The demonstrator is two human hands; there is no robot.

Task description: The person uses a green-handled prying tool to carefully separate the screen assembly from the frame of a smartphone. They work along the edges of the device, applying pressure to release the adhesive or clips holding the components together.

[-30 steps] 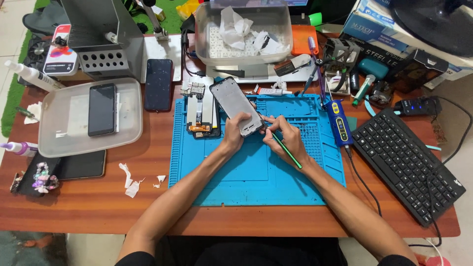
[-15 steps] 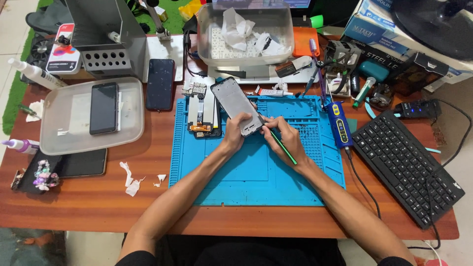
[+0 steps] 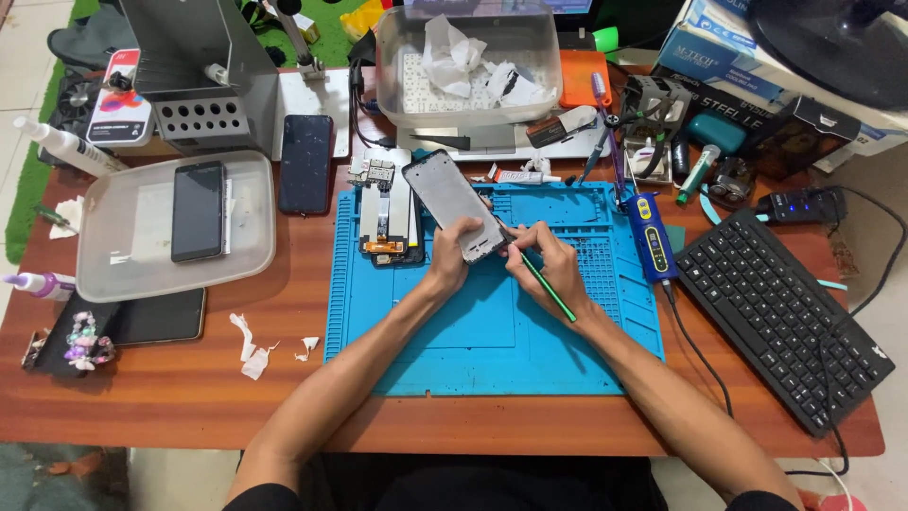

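Two hands working just above the blue mat (image 3: 426,350): left hand (image 3: 452,260) pinching the thin, light, easy-to-crack phone frame (image 3: 454,203) by its lower edge, right hand (image 3: 549,265) squeezing fingers around a green tool (image 3: 549,289), probably poking that frame's corner.

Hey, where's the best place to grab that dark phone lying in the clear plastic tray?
Probably grip the phone by its two long edges, coming straight down from above: it lies flat in the shallow tray, with free floor on both sides.
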